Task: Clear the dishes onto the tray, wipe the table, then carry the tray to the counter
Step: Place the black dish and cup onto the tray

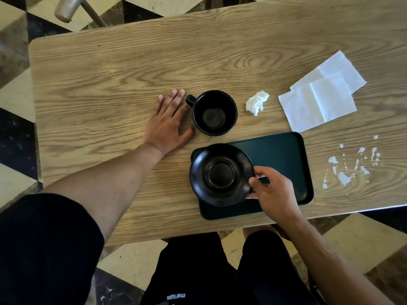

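A black saucer [221,175] is over the left end of the dark green tray [284,155], and my right hand [274,190] grips its right rim. Whether the saucer touches the tray I cannot tell. Just beyond the tray an empty black cup [214,112] stands upright on the wooden table [110,84], handle pointing left. My left hand [169,122] lies flat on the table beside the cup, fingers spread near the handle, holding nothing.
A crumpled white tissue [256,103] lies right of the cup. Two flat white napkins [319,93] overlap at the far right. White liquid spill drops [350,168] spatter the table right of the tray. A chair [70,7] stands beyond the table's far left corner.
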